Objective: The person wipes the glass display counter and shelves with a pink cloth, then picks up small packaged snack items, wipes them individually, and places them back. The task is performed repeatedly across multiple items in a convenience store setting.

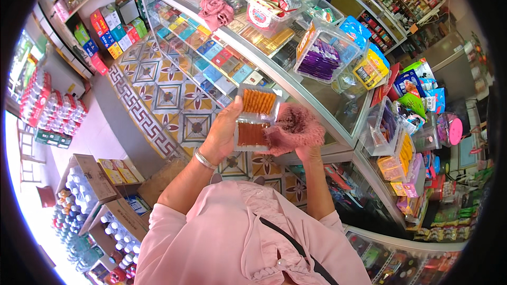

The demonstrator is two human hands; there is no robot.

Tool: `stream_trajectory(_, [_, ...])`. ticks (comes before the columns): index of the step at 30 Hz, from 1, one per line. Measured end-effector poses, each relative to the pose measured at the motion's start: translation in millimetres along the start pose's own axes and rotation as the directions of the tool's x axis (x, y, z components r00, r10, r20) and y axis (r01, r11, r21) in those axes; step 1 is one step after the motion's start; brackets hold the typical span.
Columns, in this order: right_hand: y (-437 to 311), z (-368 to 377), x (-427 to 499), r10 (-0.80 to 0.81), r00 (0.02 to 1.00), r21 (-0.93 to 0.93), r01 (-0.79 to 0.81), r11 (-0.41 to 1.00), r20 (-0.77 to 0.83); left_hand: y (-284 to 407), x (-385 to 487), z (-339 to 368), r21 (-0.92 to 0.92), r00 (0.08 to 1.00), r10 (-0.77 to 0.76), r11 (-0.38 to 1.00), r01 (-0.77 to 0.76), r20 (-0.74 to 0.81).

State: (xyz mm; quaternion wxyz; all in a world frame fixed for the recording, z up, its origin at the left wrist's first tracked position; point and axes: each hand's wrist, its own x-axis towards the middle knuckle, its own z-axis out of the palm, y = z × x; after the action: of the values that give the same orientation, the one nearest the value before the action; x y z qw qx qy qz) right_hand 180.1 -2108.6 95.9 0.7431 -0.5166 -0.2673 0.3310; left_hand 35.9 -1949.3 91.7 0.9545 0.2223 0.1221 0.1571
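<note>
Two clear plastic snack packs are held in my left hand (224,128), one above the other. The upper pack (258,101) shows orange-yellow sticks, the lower pack (252,133) reddish-brown strips. My right hand (308,151) is mostly hidden beneath a fluffy pink cloth (295,128), which it holds against the right edge of the lower pack. A second pink cloth (216,12) lies crumpled on the metal-edged glass display counter (313,101) ahead.
Clear tubs of packaged snacks, one with purple packets (320,60), stand on the counter. Small boxes (220,57) fill the shelf under its glass. At left are cartons of bottles (115,225) and stacked drink packs (59,113). Bagged snacks (412,87) crowd the right side.
</note>
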Motion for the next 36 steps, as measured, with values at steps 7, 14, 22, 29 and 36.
stream_trajectory(7, [0.6, 45.4, 5.7, 0.061, 0.998, -0.740, -0.025, 0.672, 0.022, -27.2, 3.8, 30.3, 0.358, 0.971, 0.235, 0.911, -0.205, -0.041])
stream_trajectory(14, [64.7, -20.1, -27.9, -0.169, 0.948, -0.821, 0.319, 0.473, 0.271, -35.4, -14.4, 48.9, 0.312, 0.988, 0.107, 0.948, -0.067, -0.114])
stream_trajectory(22, [86.5, -16.4, -28.8, 0.161, 0.983, -0.225, -0.177, 0.958, -0.086, -49.5, -2.6, 40.3, 0.412, 0.916, 0.348, 0.878, -0.244, -0.201])
stream_trajectory(29, [38.5, 19.6, -39.3, 0.098, 0.975, 0.497, 0.014, 0.868, -0.199, -64.1, 27.6, 42.4, 0.287, 0.932, 0.354, 0.903, -0.320, -0.073])
stream_trajectory(36, [42.5, -26.9, -34.9, -0.510, 0.856, -0.867, 0.187, 0.462, -0.087, -74.9, 28.8, 24.9, 0.546, 0.968, 0.077, 0.835, 0.069, -0.240])
